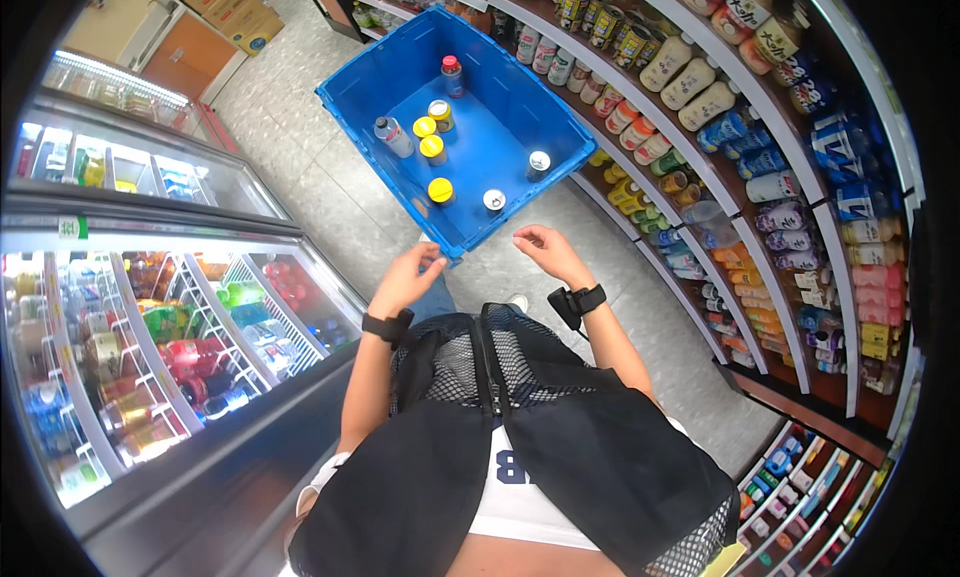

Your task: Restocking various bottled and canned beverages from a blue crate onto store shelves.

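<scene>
Before me is a blue plastic crate [517, 232], its nearest corner between my hands. My left hand [411, 275] is beside that corner, fingers slightly curled and apart, holding nothing; whether it touches the rim I cannot tell. My right hand [551, 253] hovers right of the corner, empty, with bent fingers. Inside stand several yellow-lidded containers [440, 191], a silver-topped can [494, 200], another can [538, 166] near the right wall, a clear plastic bottle [394, 137] against the left wall and a red-capped bottle [452, 77] at the far end.
Glass-fronted drink coolers [300, 239] line my left side. Curved-looking store shelves [739, 217] with bottles and cans run along the right, close to the crate. Grey tiled floor [330, 194] lies between them. Cardboard boxes [232, 11] are stacked at the far left.
</scene>
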Motion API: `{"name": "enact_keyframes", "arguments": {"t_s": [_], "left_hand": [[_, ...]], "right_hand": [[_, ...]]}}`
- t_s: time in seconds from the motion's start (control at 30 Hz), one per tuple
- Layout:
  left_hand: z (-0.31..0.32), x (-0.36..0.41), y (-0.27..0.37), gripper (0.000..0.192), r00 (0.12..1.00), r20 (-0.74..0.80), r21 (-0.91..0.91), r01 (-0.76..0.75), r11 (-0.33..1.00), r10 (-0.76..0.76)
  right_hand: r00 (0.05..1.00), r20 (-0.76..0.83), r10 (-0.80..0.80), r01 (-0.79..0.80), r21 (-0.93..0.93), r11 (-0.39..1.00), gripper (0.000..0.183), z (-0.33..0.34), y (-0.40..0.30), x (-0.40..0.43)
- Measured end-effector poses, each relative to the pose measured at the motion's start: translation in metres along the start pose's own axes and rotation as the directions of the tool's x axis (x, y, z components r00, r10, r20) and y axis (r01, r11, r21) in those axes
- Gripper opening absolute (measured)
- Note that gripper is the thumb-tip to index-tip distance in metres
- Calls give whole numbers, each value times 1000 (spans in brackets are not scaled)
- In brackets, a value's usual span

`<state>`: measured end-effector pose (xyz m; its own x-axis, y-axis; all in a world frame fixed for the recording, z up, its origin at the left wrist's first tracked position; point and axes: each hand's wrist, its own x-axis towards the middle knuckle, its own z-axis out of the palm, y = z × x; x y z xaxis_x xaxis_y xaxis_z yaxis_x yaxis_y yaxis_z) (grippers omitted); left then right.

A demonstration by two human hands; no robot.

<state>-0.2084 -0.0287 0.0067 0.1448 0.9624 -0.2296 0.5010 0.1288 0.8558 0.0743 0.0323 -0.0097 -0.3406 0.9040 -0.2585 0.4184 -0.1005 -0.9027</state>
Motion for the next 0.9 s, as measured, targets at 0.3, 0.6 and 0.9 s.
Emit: {"name": "enact_keyframes", "arguments": {"t_s": [0.3, 0.6, 0.9], "left_hand": [[-94, 161, -57, 34, 984, 92, 145, -166, 975, 153], [-107, 313, -110, 34, 960, 233, 720, -277, 636, 155], [-97, 383, -149, 59, 888, 313, 845, -98, 526, -337]], "right_hand": [[967, -206, 150, -139, 67, 988, 27, 52, -12, 2], [785, -510, 350, -258, 244, 935, 28, 119, -45, -6], [678, -576, 456, -276, 375, 885, 30, 163, -51, -5]]}}
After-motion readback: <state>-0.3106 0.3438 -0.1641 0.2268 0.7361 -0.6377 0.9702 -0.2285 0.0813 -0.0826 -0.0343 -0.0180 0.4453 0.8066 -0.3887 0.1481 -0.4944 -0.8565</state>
